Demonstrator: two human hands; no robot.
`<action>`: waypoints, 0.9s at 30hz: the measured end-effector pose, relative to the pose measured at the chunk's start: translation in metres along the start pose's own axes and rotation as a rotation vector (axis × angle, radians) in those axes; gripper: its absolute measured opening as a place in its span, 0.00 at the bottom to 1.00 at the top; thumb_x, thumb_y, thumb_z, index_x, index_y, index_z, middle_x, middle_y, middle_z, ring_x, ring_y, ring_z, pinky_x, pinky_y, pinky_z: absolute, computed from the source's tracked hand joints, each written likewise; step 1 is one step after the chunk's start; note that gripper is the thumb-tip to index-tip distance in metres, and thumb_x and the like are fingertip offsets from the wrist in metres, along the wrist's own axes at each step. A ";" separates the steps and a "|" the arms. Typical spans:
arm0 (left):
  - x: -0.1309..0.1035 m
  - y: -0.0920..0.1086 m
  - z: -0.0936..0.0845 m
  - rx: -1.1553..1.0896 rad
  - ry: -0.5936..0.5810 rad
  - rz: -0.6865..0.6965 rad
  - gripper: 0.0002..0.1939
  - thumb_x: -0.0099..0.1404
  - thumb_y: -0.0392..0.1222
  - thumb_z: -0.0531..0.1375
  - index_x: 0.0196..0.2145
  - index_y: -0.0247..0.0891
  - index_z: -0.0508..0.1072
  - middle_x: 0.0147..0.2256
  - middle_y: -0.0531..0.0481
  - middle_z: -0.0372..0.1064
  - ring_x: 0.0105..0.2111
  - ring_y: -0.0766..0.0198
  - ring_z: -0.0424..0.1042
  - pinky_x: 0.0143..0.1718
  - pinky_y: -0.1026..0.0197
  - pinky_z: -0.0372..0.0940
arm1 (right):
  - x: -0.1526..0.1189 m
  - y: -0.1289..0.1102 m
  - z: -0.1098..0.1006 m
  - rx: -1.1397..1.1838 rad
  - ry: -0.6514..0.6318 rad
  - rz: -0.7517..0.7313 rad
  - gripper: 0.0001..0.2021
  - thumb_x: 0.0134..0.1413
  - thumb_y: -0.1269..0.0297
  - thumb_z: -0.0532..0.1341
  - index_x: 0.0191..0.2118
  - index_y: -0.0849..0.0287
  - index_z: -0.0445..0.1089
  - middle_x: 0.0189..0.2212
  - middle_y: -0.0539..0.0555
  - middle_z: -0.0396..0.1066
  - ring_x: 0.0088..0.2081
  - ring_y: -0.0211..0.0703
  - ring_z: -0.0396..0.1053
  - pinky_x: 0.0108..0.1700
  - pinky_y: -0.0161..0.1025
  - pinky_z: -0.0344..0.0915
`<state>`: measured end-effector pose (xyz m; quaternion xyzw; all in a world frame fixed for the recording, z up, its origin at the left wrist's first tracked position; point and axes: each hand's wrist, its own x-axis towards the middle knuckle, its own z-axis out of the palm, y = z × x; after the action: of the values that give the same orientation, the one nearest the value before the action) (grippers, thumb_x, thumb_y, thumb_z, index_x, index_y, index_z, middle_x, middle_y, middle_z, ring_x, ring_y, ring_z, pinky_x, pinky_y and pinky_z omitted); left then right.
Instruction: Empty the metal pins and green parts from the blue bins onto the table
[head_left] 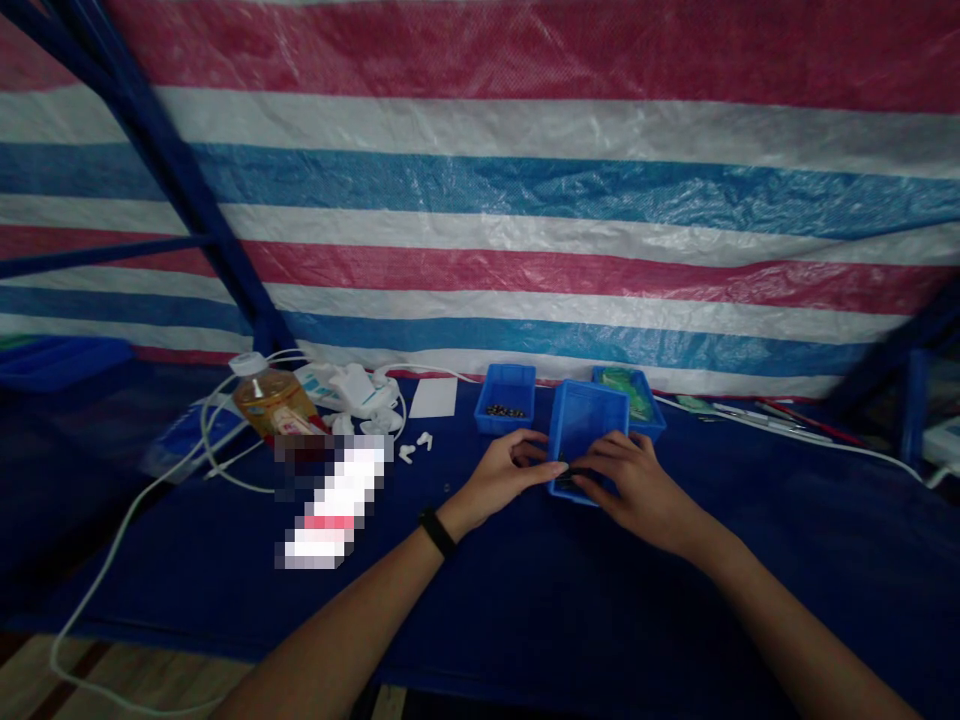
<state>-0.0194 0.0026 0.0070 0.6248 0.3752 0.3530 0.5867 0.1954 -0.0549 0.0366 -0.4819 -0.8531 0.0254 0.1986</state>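
Note:
A blue plastic bin (pixel 589 408) stands tilted between my hands, with small dark pieces low inside it. My left hand (pixel 511 472) is at its left side, the thumb over the near left corner and the fingers curled round the edge. Reaching into the bin from the right, my right hand (pixel 626 485) has its fingers pinched near the dark pieces; what they hold is too small to make out. Behind on the left sits another blue bin (pixel 506 382) with small brassy pieces. A third blue bin (pixel 651 408) at the right holds green packets.
On the left are a bottle (pixel 276 400), white cables, a white adapter (pixel 356 388), white earbuds (pixel 416 447) and a blurred-out bright object. A white card (pixel 433 397) lies behind them. Thin tools (pixel 780 420) lie at the back right. A blue post rises at the left.

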 end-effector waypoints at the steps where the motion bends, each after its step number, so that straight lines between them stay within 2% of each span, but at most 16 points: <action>1: 0.000 0.000 0.000 -0.005 -0.006 0.008 0.32 0.53 0.50 0.73 0.51 0.34 0.71 0.38 0.45 0.74 0.32 0.65 0.70 0.29 0.65 0.61 | 0.000 0.000 0.000 0.009 -0.008 0.006 0.07 0.66 0.63 0.59 0.43 0.52 0.75 0.38 0.53 0.75 0.45 0.49 0.67 0.48 0.48 0.52; 3: 0.000 -0.001 0.000 -0.019 -0.043 0.014 0.36 0.51 0.48 0.74 0.54 0.36 0.68 0.39 0.46 0.74 0.35 0.64 0.71 0.33 0.64 0.62 | 0.002 -0.001 0.001 0.016 -0.026 0.012 0.05 0.64 0.65 0.61 0.41 0.52 0.75 0.37 0.51 0.75 0.44 0.48 0.67 0.47 0.47 0.52; 6: 0.001 -0.003 -0.001 -0.016 -0.104 0.018 0.41 0.49 0.45 0.75 0.58 0.38 0.64 0.39 0.48 0.73 0.34 0.65 0.71 0.32 0.64 0.61 | 0.002 -0.002 0.003 -0.010 -0.030 0.016 0.03 0.62 0.68 0.63 0.37 0.54 0.74 0.35 0.51 0.74 0.44 0.48 0.67 0.47 0.47 0.51; 11: 0.004 -0.006 -0.003 -0.019 -0.108 0.024 0.41 0.48 0.45 0.75 0.57 0.37 0.65 0.37 0.49 0.72 0.31 0.67 0.70 0.30 0.65 0.61 | 0.001 -0.003 0.007 -0.070 0.064 0.002 0.03 0.62 0.70 0.61 0.38 0.56 0.72 0.37 0.53 0.74 0.42 0.48 0.68 0.47 0.47 0.52; 16: 0.004 -0.004 -0.003 0.036 -0.087 -0.002 0.38 0.55 0.50 0.71 0.59 0.37 0.65 0.38 0.47 0.74 0.27 0.69 0.69 0.22 0.68 0.60 | 0.003 0.006 0.013 -0.020 0.250 -0.007 0.03 0.62 0.71 0.62 0.40 0.55 0.72 0.37 0.50 0.77 0.40 0.46 0.71 0.51 0.49 0.52; 20: 0.002 -0.003 -0.005 0.105 -0.038 -0.044 0.37 0.58 0.56 0.68 0.59 0.36 0.66 0.38 0.46 0.75 0.22 0.69 0.69 0.16 0.69 0.58 | 0.006 0.013 0.020 0.049 0.388 0.031 0.03 0.61 0.71 0.63 0.39 0.55 0.73 0.35 0.50 0.77 0.38 0.47 0.72 0.47 0.47 0.58; 23: 0.000 -0.003 -0.007 0.146 -0.019 -0.034 0.32 0.61 0.58 0.65 0.56 0.36 0.70 0.35 0.47 0.76 0.22 0.69 0.69 0.15 0.70 0.57 | 0.007 0.016 0.026 0.114 0.423 0.041 0.03 0.60 0.69 0.64 0.39 0.55 0.74 0.33 0.51 0.77 0.38 0.48 0.72 0.43 0.46 0.62; 27: 0.001 -0.003 -0.007 0.172 0.017 -0.068 0.31 0.63 0.60 0.63 0.54 0.34 0.72 0.28 0.49 0.73 0.21 0.67 0.69 0.15 0.69 0.56 | 0.009 0.015 0.032 0.214 0.438 0.072 0.05 0.61 0.67 0.64 0.42 0.55 0.76 0.34 0.53 0.76 0.38 0.49 0.72 0.43 0.46 0.67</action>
<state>-0.0257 0.0068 0.0040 0.6566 0.4303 0.3046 0.5394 0.1923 -0.0343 0.0069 -0.4821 -0.7646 0.0174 0.4275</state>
